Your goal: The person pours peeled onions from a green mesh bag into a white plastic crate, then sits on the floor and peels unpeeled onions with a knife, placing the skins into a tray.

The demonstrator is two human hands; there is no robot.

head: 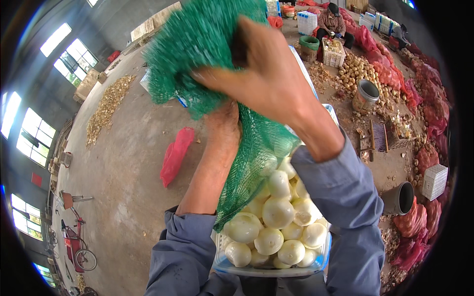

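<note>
A green mesh bag is bunched up high in front of me, blurred by motion, and its lower part hangs over peeled onions. The onions fill a plastic crate with a blue and white rim, close against my body. My left hand is under the bunched mesh, its fingers mostly hidden by it. Above and to the right, my right hand is at the mesh with thumb and fingers spread apart; its fingertips are blurred and partly hidden.
A pink mesh bag lies on the concrete floor at left. At right are a grey bucket, another bucket, unpeeled onions, red mesh sacks and a white crate. A seated person works beside a crate farther back.
</note>
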